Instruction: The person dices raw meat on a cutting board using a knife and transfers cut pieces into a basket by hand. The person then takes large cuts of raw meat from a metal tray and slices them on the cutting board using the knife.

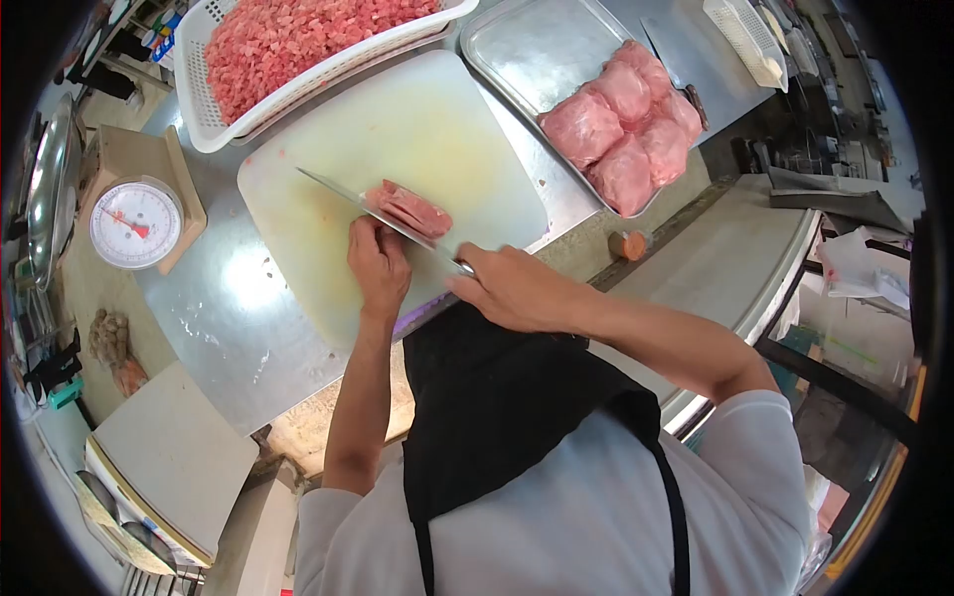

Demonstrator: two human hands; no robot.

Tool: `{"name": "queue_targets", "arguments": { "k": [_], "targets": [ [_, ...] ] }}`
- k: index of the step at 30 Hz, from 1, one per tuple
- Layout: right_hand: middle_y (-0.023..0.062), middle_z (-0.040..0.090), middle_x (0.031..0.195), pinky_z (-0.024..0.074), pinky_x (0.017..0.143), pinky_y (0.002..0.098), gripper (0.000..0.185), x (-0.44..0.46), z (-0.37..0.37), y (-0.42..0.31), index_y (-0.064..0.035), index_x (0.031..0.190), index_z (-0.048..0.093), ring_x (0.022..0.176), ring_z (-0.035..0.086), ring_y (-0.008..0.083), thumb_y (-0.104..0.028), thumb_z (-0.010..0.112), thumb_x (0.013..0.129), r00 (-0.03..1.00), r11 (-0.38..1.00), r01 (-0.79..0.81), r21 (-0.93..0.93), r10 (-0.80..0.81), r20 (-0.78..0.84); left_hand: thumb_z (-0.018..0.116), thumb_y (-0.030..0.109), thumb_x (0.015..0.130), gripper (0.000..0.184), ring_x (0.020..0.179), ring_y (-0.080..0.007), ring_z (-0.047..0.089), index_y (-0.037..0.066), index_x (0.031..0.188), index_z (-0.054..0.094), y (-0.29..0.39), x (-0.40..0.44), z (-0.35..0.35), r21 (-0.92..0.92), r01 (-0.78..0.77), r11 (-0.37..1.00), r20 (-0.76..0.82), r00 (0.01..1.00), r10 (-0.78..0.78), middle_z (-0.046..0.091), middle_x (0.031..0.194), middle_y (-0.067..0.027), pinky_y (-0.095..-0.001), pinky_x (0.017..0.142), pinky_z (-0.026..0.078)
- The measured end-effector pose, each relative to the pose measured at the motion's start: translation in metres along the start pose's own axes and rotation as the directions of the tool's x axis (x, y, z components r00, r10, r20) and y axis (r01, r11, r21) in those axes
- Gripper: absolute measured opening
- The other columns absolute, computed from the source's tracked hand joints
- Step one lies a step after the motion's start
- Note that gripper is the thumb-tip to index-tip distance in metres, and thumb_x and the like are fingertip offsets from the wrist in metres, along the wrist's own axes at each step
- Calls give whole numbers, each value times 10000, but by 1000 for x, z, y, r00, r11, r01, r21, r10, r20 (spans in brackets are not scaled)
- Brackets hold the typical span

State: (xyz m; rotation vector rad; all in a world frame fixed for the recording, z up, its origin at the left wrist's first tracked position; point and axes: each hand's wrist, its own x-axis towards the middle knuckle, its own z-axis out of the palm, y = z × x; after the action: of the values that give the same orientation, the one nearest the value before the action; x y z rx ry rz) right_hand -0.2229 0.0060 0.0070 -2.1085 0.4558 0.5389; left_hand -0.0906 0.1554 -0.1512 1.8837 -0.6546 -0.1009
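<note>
My right hand [517, 286] is wrapped round the handle of a long kitchen knife [341, 190]. Its blade points to the upper left across the white cutting board [477, 129]. Pieces of pink meat [412, 207], cut into thick strips, lie together along the far side of the blade. On the near side, close against the blade, is my left hand [380, 263] with its fingers curled and pressed together. Whatever those fingers may hold is hidden.
A white plastic basket [189, 89] of diced meat [298, 55] stands beyond the board. Farther right, a metal tray [517, 45] carries several large meat pieces [626, 124], with another knife [651, 40] by it. A dial scale [136, 224] stands left of the steel table [224, 338].
</note>
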Motion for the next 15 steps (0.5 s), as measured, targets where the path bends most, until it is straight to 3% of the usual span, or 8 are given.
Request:
{"name": "queue_targets", "arguments": {
  "k": [1, 4, 7, 10, 13, 15],
  "targets": [
    [339, 689, 874, 519, 817, 610, 445, -9, -4, -2, 69, 1217, 558, 864, 664, 560, -345, 563, 1055, 997, 999, -50, -3, 51, 54, 558, 6, 964, 47, 808, -408, 593, -19, 999, 577, 0, -1, 0, 2, 11, 1000, 3, 1000, -11, 601, 907, -217, -475, 729, 479],
    [331, 688, 866, 524, 811, 607, 434, 3, 10, 23, 60, 1193, 560, 856, 665, 556, -350, 572, 1051, 1000, 999, 2, 46, -3, 21, 555, 10, 968, 47, 808, -402, 601, -18, 1001, 574, -2, 3, -1, 8, 14, 1000, 5, 1000, -14, 611, 905, -213, -463, 730, 484],
    [338, 671, 814, 510, 782, 601, 443, 38, 40, 37, 53, 1247, 557, 842, 666, 548, -346, 573, 1055, 981, 988, 145, 52, -137, -140, 553, 8, 972, 49, 805, -393, 610, -18, 1008, 574, -2, 3, -3, 5, 8, 1000, 2, 1000, -8, 621, 907, -205, -453, 731, 489],
    [328, 673, 811, 516, 773, 582, 432, 37, 40, 34, 51, 1216, 585, 837, 672, 533, -346, 591, 1046, 982, 994, 105, 6, -102, -157, 554, 10, 979, 50, 793, -358, 616, -15, 1016, 577, -2, -2, 1, -30, 47, 998, -5, 999, -47, 625, 909, -192, -435, 733, 495],
    [290, 675, 788, 523, 736, 533, 438, 13, 20, 20, 51, 1203, 614, 782, 683, 487, -355, 610, 1039, 985, 984, 128, 126, -111, -133, 571, 41, 996, 71, 786, -316, 617, -14, 1039, 583, -4, 1, 3, -62, 79, 995, -36, 996, -82, 631, 910, -178, -412, 741, 505],
    [290, 700, 870, 527, 779, 539, 456, -9, 7, 17, 56, 1193, 631, 848, 695, 485, -372, 621, 1034, 983, 974, 120, 191, -89, -162, 588, 74, 1009, 110, 790, -291, 618, -17, 1070, 583, -6, 1, 5, -24, 83, 996, -59, 995, -84, 637, 915, -172, -393, 751, 512]
  ]
}}
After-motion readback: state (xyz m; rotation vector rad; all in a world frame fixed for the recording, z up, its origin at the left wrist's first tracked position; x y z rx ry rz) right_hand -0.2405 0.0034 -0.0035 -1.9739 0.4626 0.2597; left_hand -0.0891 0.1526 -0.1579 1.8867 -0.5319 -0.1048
